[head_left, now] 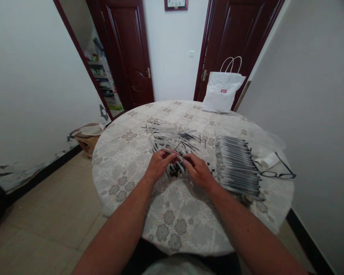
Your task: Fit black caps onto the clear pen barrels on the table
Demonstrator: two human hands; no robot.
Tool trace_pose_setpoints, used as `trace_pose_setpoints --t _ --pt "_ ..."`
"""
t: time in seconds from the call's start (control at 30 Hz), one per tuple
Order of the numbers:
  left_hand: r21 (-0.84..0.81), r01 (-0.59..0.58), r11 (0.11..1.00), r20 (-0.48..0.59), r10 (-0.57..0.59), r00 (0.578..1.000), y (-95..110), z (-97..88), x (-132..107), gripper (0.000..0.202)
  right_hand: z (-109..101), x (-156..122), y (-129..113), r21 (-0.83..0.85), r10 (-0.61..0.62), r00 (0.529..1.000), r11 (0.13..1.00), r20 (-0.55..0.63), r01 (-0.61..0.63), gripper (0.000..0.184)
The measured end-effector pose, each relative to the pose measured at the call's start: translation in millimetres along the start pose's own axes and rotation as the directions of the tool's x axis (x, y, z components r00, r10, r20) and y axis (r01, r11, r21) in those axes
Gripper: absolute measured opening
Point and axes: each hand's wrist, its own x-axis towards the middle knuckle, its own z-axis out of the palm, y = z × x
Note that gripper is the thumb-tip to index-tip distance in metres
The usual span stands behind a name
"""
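My left hand [159, 164] and my right hand [198, 170] meet over the middle of a round table [126, 168] with a flowered cloth. Both are closed in a pinch on one thin clear pen barrel [174, 154] held between them. Under the hands lies a small heap of black pen caps [175, 170]. Beyond the hands a loose pile of pen barrels and refills [172, 136] is scattered. To the right, a neat row of pens [238, 165] lies side by side.
A white paper bag [222, 91] stands at the table's far edge. Black glasses [278, 173] and a folded white paper [267, 160] lie at the right edge. A wooden stool [87, 138] sits on the floor at left. Dark doors stand behind.
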Motion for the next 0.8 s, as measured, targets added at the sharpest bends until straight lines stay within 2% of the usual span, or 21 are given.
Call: trace_pose_setpoints --t 0.1,0.17,0.27,0.4,0.5,0.57,0.7,0.8 --pt "0.209 -0.094 0.973 0.040 0.088 0.995 0.4 -1.6 -1.7 0.029 -4.7 3.1 2.1 -0.106 -0.056 0.997 0.993 -0.061 0.049 0.022" --pt "0.383 -0.183 0.906 0.098 0.156 0.983 -0.2 -3.2 -3.5 0.023 -10.0 5.1 4.2 -0.169 -0.041 0.983 0.986 -0.180 0.010 0.024" --pt "0.581 -0.350 0.735 0.261 0.239 0.935 -2.4 -3.3 -5.8 0.017 -20.0 8.0 6.9 -0.195 0.002 0.932 0.978 -0.363 -0.078 0.026" --pt "0.704 -0.522 0.481 0.463 0.246 0.851 -5.7 7.3 -8.4 0.023 -28.8 11.0 9.4 -0.211 0.014 0.896 0.970 -0.443 -0.120 0.027" --pt "0.776 -0.551 0.308 0.517 0.191 0.835 -6.7 19.1 -11.5 0.021 -29.8 11.6 10.1 -0.247 -0.021 0.900 0.964 -0.435 -0.097 0.026" --pt "0.801 -0.548 0.241 0.526 0.155 0.837 -6.4 24.2 -13.5 0.018 -29.5 11.4 10.2 -0.261 -0.042 0.902 0.962 -0.430 -0.080 0.026" --pt "0.821 -0.542 0.180 0.525 0.132 0.841 -4.8 23.8 -15.1 0.017 -29.5 11.0 9.7 -0.265 -0.047 0.904 0.961 -0.424 -0.074 0.025" --pt "0.833 -0.527 0.166 0.510 0.137 0.849 -5.5 18.5 -13.9 0.016 -29.7 11.0 8.9 -0.267 -0.047 0.906 0.961 -0.420 -0.073 0.025"
